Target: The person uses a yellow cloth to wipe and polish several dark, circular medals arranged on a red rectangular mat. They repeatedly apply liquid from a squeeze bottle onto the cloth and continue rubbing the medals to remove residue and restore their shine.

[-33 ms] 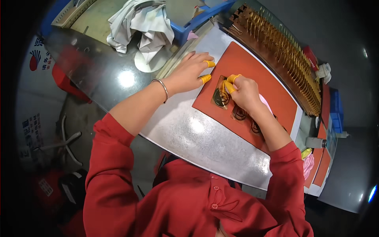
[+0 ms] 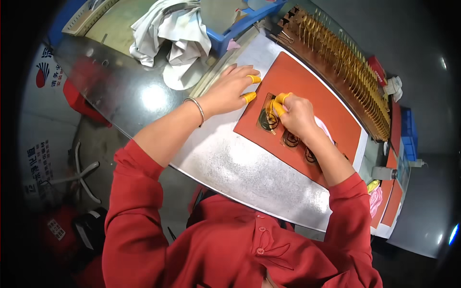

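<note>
Yellow finger covers sit on the fingertips of both my hands. My left hand [image 2: 233, 90] lies flat with fingers stretched, on the pale sheet along the left edge of an orange-red mat [image 2: 307, 79]. Over that mat my right hand [image 2: 298, 115] is closed in a pinch, fingertips down at a small rectangular see-through piece with a dark pattern [image 2: 264, 122]. A thin gold strip [image 2: 272, 130] shows on this piece; what the pinch holds is hidden. Beside it lies a similar piece with black curved lines [image 2: 290, 139], and another [image 2: 309, 154] partly behind my right forearm.
A brown rack [image 2: 331, 53] with rows of gold-coloured thin pieces stands along the far right. Crumpled white cloth [image 2: 180, 36] and a blue tray [image 2: 223, 38] sit at the back. A grey bottle [image 2: 384, 173] and pink cloth [image 2: 376, 200] lie at the right.
My right hand has shifted very slightly over the patterned piece, and the gold strip now shows lower on it. My left hand stays almost where it was.
</note>
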{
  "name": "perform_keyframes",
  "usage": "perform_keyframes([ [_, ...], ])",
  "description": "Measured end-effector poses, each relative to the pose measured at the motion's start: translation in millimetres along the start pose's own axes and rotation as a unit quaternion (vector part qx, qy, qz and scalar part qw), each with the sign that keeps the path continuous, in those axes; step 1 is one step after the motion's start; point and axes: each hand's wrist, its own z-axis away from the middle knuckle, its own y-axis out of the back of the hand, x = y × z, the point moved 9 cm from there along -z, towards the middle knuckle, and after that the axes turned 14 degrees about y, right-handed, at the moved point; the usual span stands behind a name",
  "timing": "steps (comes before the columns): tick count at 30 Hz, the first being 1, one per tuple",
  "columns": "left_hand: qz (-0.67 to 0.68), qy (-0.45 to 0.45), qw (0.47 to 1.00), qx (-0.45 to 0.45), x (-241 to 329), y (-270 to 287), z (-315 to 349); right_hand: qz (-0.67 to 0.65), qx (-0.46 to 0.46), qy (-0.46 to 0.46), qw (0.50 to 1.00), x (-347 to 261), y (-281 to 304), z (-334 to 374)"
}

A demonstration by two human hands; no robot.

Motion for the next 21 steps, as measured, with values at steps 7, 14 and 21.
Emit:
perform_keyframes([
  [7,-0.001,-0.001,1.000,-0.001,0,0,0,-0.008,0.054,0.018,0.998,-7,2,7],
  [14,-0.009,0.003,1.000,-0.004,1,0,0,-0.012,0.007,0.079,0.997,-25,-7,23],
  [21,-0.001,0.001,1.000,0.002,-2,1,1,-0.028,-0.014,0.096,0.995,-40,-8,26],
])
